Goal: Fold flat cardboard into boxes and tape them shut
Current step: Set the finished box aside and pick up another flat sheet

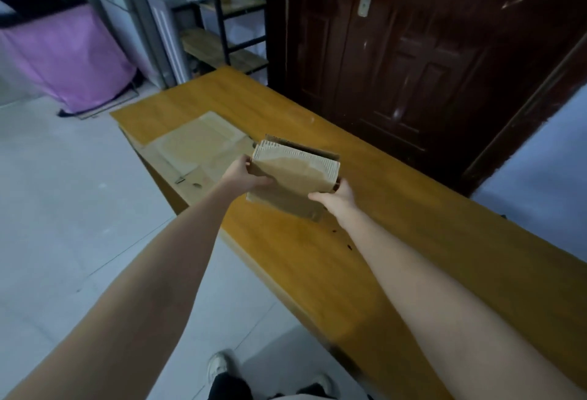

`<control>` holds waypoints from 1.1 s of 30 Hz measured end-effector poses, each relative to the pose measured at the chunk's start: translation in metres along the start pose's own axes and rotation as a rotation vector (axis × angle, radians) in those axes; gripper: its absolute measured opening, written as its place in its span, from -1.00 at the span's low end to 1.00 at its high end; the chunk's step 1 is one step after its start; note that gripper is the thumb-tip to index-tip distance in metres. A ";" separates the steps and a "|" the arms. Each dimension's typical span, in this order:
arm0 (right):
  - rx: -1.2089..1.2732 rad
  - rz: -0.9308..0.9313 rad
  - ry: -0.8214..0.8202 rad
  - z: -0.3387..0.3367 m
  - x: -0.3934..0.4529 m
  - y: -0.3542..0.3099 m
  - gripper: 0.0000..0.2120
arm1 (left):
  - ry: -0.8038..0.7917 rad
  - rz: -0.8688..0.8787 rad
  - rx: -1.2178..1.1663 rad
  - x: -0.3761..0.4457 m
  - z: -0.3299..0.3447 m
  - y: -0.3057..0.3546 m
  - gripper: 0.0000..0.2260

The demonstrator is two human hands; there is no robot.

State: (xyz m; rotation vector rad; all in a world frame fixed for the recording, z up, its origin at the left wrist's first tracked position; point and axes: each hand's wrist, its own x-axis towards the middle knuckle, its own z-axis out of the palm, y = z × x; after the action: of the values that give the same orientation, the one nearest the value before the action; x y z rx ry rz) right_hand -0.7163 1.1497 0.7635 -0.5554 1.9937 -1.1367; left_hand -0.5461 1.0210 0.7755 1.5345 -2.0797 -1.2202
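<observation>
A small brown cardboard box [287, 182] is held just above the wooden table [397, 241], partly opened, with a torn flap showing pale corrugation along its top edge. My left hand [246, 174] grips its left side, thumb on the near face. Over on the box's right lower corner sits my right hand [336, 198], fingers wrapped behind it. Several flat cardboard sheets [197, 152] lie stacked on the table's far left end, overhanging the edge.
A dark wooden door [397, 50] stands behind the table. A black metal shelf [228, 18] and a pink-covered bin [70, 56] are at the back left. Grey tiled floor [79, 209] lies left of the table, and my shoes [219, 364] show at the bottom.
</observation>
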 end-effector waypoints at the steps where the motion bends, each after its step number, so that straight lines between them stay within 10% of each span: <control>1: -0.016 -0.004 -0.009 0.011 0.000 -0.004 -0.35 | 0.003 -0.004 0.004 0.001 -0.010 -0.009 -0.32; 9: -0.088 0.010 -0.050 0.124 -0.003 -0.036 -0.09 | 0.037 0.029 -0.062 0.021 -0.098 -0.077 -0.41; 33: -0.106 -0.093 -0.003 0.274 0.107 -0.167 -0.40 | 0.077 0.006 -0.152 0.194 -0.226 -0.133 -0.33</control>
State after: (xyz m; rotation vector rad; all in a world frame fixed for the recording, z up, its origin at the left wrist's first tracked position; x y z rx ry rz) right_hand -0.5664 0.8472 0.7787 -0.7109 2.0520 -1.0895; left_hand -0.3894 0.7350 0.7632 1.4814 -1.8960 -1.2646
